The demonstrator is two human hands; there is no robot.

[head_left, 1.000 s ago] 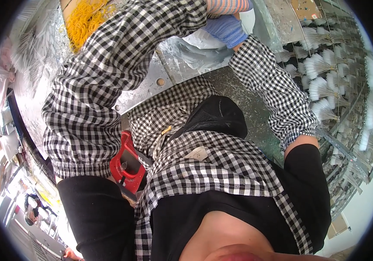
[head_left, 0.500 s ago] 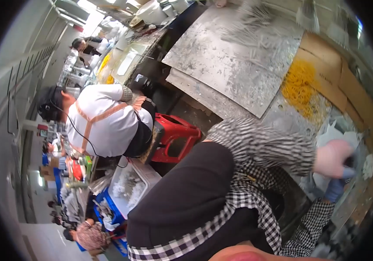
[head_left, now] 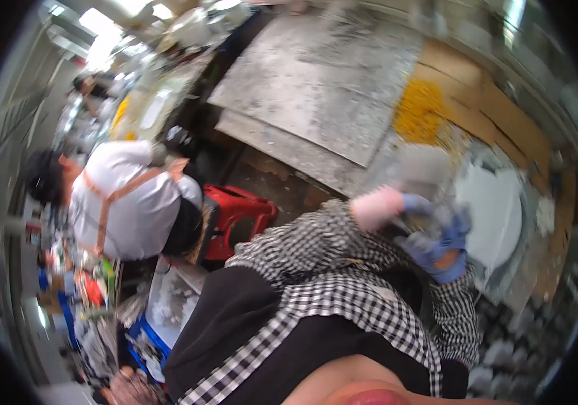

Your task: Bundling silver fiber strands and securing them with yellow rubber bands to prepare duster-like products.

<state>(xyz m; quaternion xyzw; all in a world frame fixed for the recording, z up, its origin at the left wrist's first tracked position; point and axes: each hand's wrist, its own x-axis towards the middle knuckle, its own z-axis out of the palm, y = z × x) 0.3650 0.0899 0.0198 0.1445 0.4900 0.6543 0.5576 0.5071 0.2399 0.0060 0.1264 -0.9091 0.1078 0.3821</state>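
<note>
My left hand (head_left: 407,204), in a bluish glove with a pink cuff, is close in front of my body. Facing it is my right hand (head_left: 443,248), gloved in blue-purple, with bare skin showing at one spot. Between the two, the fingers are closed around something small, pale and greyish, which is too blurred to name. Just beyond the hands stands a whitish, see-through block-like thing (head_left: 424,164). A large white rounded piece (head_left: 491,214), like a tray or lid, lies beside my right hand.
A heap of yellow rubber-band-like loops (head_left: 418,111) lies by brown cardboard (head_left: 481,91). A stained grey board (head_left: 316,88) covers the worktable. To the left, a person in white (head_left: 127,202) sits by a red stool (head_left: 238,219). A white bin (head_left: 171,297) holds pale pieces.
Both hands have come back from the far right side of the bench toward my body, and now meet around something small. The white rounded piece shows more fully; the whole view has shifted.
</note>
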